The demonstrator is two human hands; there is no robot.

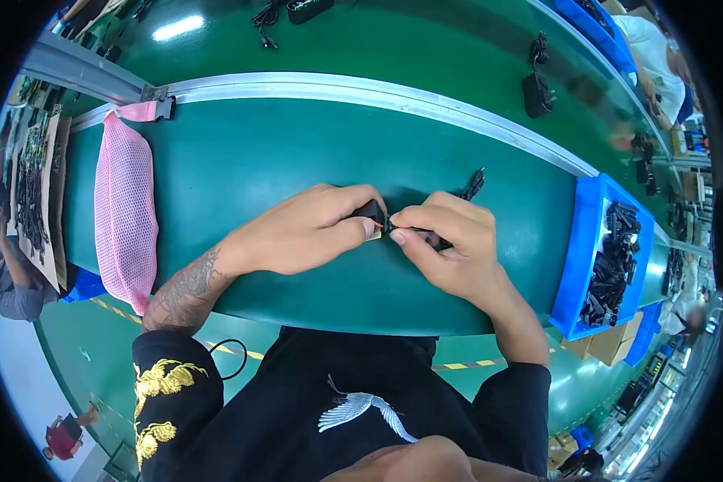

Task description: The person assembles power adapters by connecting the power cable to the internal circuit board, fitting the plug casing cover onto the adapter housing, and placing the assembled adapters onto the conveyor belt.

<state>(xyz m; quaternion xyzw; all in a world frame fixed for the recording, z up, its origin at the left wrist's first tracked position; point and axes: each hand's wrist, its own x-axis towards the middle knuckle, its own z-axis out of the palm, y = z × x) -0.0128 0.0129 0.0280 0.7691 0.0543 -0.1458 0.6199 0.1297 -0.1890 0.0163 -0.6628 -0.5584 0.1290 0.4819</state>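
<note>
Near the middle of the green work surface, my left hand (pixel 313 227) is closed around a small black housing (pixel 369 212), with a bit of red and a yellowish piece showing at its near edge. Just to the right, my right hand (pixel 450 237) pinches the end of a black cable between thumb and fingers, right against the housing. Whether the cable end sits inside the housing is too small to tell. A bundled part of black cable (pixel 475 184) sticks out beyond my right hand's fingers.
A pink mesh bag (pixel 126 213) lies at the left. The blue bin (pixel 572 281) at the right holds several black parts. Beyond the metal rail (pixel 313 83), black adapters with cords (pixel 538 94) lie on a green surface. Other people are at the far left and upper right.
</note>
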